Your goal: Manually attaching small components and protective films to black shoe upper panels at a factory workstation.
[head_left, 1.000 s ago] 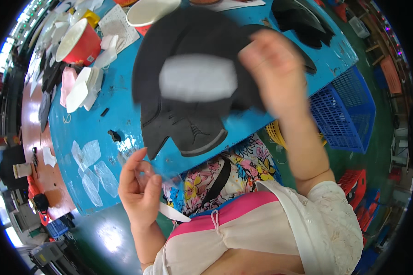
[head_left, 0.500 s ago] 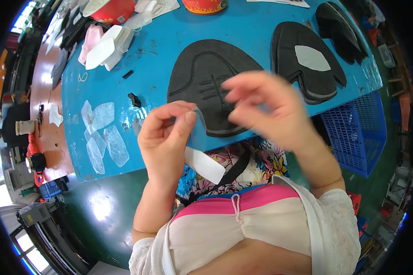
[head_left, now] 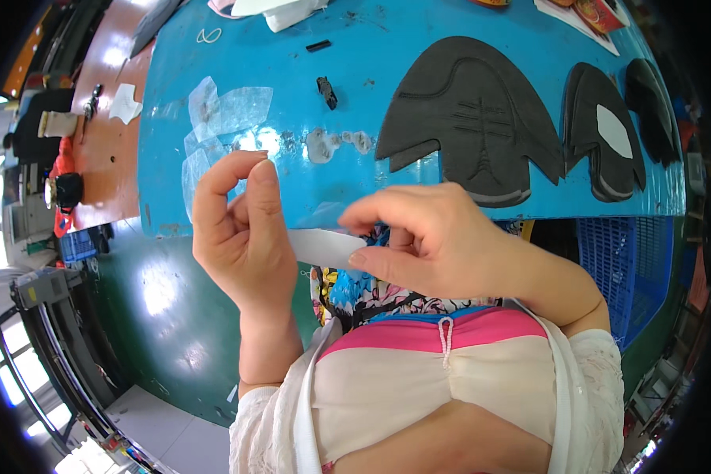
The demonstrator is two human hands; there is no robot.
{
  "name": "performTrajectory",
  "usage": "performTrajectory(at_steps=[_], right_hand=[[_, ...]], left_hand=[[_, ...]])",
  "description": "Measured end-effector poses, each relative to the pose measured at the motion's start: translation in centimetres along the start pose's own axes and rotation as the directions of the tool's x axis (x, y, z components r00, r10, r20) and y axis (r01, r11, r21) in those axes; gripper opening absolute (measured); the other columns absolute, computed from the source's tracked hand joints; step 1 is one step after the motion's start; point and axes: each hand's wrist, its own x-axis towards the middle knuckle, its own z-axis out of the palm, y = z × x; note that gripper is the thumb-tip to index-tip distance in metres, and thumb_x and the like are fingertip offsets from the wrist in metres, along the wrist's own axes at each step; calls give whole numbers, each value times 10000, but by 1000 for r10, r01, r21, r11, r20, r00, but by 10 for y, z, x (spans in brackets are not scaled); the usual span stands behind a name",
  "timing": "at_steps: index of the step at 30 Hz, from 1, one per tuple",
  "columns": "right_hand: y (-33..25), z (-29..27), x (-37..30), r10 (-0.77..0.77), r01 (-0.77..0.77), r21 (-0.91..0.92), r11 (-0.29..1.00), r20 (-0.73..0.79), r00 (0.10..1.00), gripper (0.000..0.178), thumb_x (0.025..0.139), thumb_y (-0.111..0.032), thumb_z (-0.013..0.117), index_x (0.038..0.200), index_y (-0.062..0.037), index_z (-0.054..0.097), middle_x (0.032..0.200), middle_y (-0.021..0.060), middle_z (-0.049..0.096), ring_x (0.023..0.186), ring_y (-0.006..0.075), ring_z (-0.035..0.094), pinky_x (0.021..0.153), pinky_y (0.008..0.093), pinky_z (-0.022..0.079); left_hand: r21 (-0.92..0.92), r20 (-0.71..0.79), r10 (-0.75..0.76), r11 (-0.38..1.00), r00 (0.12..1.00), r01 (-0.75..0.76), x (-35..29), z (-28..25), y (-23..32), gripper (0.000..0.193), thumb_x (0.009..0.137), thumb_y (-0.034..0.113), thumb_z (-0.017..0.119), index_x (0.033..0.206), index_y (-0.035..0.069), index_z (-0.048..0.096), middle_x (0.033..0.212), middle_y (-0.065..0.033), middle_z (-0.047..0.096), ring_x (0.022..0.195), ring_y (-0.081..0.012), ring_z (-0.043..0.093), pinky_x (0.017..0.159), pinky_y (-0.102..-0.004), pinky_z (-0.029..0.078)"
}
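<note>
In front of my body I hold a white patch (head_left: 321,247) with rounded ends, with a piece of clear film (head_left: 329,215) along its upper edge. My left hand (head_left: 246,225) is closed, thumb and forefinger pressed together, and the patch's left end runs behind it. At the patch's right end is my right hand (head_left: 430,241), its thumb on the end and its forefinger bent over the film. Beyond, on the blue table (head_left: 355,103), lies a large black padded piece (head_left: 474,118) with stitched lines. Several clear film pieces (head_left: 241,107) lie past my left hand.
A smaller black piece (head_left: 584,118) bears a white patch, with another black piece (head_left: 648,103) beside it. A black scrap (head_left: 326,92) and white pieces (head_left: 292,14) lie on the table. A blue crate (head_left: 616,253) stands below its right edge.
My right hand has come down and left to the white patch's end. The patch has swung nearer to level. The view has shifted left, so the table things sit farther right.
</note>
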Motion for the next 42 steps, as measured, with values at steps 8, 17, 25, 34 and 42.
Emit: performTrajectory(at_steps=[8,17,25,34,42], right_hand=[[14,10,-2,-24,18,-75,997,-86,996,149,824,-143,669,821,-23,581,741,94,595,623,238,579,573,323,454],[-1,-16,-13,-186,105,-385,917,-180,966,403,693,-97,797,1056,-56,626,1044,65,579,678,111,539,614,219,458],[-5,-28,-16,-283,228,-213,950,-280,917,232,790,-96,723,1008,-41,665,977,85,625,645,131,592,543,246,468],[1,-27,-25,98,-5,302,953,-296,950,69,833,-57,656,847,3,626,711,-3,624,618,28,544,538,186,439],[0,-47,-41,184,41,503,864,-390,902,116,815,-33,693,830,0,583,747,8,623,626,27,568,526,177,443]], left_hand=[[-154,59,-5,988,998,14,4,8,-10,69,925,-9,563,990,-33,566,874,-6,590,598,24,406,508,-129,305],[-117,18,131,985,991,-129,22,3,-7,137,954,113,561,890,-8,569,870,-43,601,603,-12,412,512,-148,315],[-304,127,185,942,974,-139,32,15,18,172,953,152,573,870,1,572,823,-41,608,566,-4,380,506,-158,299],[-274,187,216,948,958,-160,25,52,11,230,988,202,494,935,-10,565,917,-83,615,534,-29,414,474,-183,305],[-219,506,500,863,703,-456,-15,63,17,458,699,126,810,1064,-30,581,986,-159,609,863,-285,597,717,-344,488]])
